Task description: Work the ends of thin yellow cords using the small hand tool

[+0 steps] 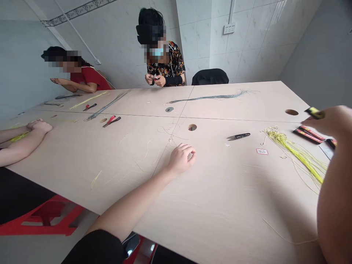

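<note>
1. My left hand: bare, fingers uncovered.
2. My left forearm: bare from the hand back to the sleeve.
3. Black sleeve: plain dark fabric on my left arm, beyond the forearm from the hand.
4. My right hand: bare, slightly blurred.
5. My right forearm: bare behind the hand.

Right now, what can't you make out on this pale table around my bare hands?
From the head view:
- Left hand: curled fingers hide whether it pinches anything.
- Black-and-yellow item at the right hand: blurred, partly behind fingers.
- Red-and-black packets: that hand overlaps them; print too small.
- White red-edged tag: print too small.
- Far person's hands: fingers hide the small held item.
</note>
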Demonstrator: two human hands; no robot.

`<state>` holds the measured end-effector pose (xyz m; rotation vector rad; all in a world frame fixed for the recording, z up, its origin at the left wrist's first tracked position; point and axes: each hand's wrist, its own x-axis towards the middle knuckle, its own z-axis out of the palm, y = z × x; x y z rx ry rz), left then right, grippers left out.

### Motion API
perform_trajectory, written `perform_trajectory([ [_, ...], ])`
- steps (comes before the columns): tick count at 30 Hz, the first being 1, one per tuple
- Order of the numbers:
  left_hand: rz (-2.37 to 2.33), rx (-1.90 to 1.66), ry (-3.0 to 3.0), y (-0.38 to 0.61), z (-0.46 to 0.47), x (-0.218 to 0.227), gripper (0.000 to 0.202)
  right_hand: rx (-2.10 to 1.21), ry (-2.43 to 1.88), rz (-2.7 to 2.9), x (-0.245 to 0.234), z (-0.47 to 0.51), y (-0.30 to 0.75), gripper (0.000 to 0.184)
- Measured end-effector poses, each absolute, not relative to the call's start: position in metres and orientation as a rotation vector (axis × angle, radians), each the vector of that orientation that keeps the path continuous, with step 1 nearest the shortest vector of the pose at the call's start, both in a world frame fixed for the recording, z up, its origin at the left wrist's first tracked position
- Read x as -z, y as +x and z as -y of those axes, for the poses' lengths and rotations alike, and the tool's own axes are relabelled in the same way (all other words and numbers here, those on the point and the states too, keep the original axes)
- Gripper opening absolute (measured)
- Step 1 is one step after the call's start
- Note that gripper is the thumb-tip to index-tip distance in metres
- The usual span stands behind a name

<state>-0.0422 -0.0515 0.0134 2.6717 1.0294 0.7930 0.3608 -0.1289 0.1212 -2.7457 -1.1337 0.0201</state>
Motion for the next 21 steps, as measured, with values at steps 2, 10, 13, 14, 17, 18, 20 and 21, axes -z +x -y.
perform_trajectory([
  [2,-1.071,-0.759,2.713,-0.045,0.050,-0.016,0.013,-0.160,-2.899,1.027,-0.117,0.122,0.343,0.012],
  [10,-1.572,-0.383,2.825,-0.060,0.031,-0.028,0.014,-0.094,-2.707,1.191,-0.131,0.119,0.309,0.011],
  [13,-1.830,-0.256,2.742,-0.068,0.023,-0.032,0.015,-0.024,-2.626,1.326,-0.138,0.119,0.290,0.026],
  [14,-1.896,-0.241,2.708,-0.070,0.020,-0.033,0.016,-0.024,-2.601,1.386,-0.138,0.117,0.282,0.034],
  [17,-2.023,-0.242,2.611,-0.078,0.013,-0.038,0.018,-0.111,-2.471,1.603,-0.128,0.105,0.253,0.039],
  [18,-2.044,-0.236,2.576,-0.080,0.011,-0.040,0.018,-0.150,-2.418,1.673,-0.121,0.100,0.244,0.037],
  [20,-2.065,-0.219,2.499,-0.083,0.007,-0.040,0.017,-0.213,-2.299,1.796,-0.100,0.089,0.224,0.031],
  [21,-2.061,-0.215,2.465,-0.084,0.005,-0.039,0.016,-0.219,-2.227,1.845,-0.088,0.085,0.214,0.026],
])
